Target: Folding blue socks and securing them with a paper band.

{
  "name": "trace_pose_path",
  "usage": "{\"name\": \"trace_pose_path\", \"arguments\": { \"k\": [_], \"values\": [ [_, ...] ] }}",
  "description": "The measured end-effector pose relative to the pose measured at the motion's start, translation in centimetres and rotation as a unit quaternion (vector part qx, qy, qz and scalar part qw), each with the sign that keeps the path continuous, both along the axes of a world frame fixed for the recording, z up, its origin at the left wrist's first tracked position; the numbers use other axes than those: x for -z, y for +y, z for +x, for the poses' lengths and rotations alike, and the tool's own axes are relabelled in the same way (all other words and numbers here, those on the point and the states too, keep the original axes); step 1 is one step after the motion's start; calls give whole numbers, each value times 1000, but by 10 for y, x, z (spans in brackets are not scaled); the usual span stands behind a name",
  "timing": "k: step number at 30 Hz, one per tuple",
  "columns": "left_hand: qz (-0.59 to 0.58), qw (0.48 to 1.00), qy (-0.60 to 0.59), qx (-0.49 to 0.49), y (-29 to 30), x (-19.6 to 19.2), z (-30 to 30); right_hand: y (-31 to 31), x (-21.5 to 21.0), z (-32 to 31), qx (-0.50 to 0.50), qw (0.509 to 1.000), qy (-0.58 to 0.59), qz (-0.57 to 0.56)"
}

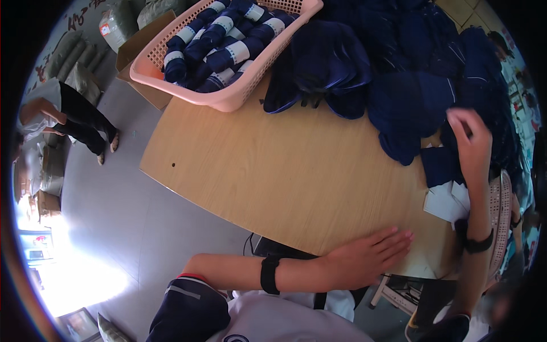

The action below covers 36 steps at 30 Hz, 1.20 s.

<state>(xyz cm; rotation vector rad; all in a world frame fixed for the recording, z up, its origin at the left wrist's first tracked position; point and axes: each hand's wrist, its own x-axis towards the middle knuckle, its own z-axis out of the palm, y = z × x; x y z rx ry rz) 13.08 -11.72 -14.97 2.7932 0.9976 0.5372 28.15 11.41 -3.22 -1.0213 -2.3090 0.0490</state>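
Lying along the near edge of the wood-grain table (256, 171), the left hand (364, 259) has its fingers straight and nearly together, holding nothing. Raised at the right, the right hand (474, 139) has its fingers bent toward the thumb; blur makes it impossible to tell whether they grip anything. It is nearest the flat navy fabric pieces (410, 102), heaped across the table's far right side. A smaller navy piece (440, 166) lies just below them, beside white paper sheets (447, 203). At the far left of the table, a pink perforated plastic basket (228, 101) holds navy rolled bundles (242, 51) wrapped in white paper bands. Each wrist wears a black band (269, 275).
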Motion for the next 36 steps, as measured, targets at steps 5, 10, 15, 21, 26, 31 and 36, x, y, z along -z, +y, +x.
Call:
{"name": "trace_pose_path", "arguments": {
  "k": [5,10,15,21,26,31,36],
  "values": [
    [3,1000,-15,-14,-6,3,-5,6,-13,-181,-109,988,-17,-109],
    [23,998,-30,-40,-5,5,-3,45,11,-246,52,969,-239,-20],
    [17,998,-33,-46,-6,4,-2,71,8,-224,63,983,-140,-101],
    [-63,981,-185,-9,-10,-2,-23,-3,-38,-137,-56,917,249,-305],
    [-218,919,-314,-93,0,-67,-110,-80,-22,-36,40,850,286,-440],
    [-164,936,-282,-134,56,-94,-104,-130,48,33,155,821,193,-515],
    [-93,991,-86,47,101,-36,-60,-151,57,34,121,920,58,-369]
  ]
}}
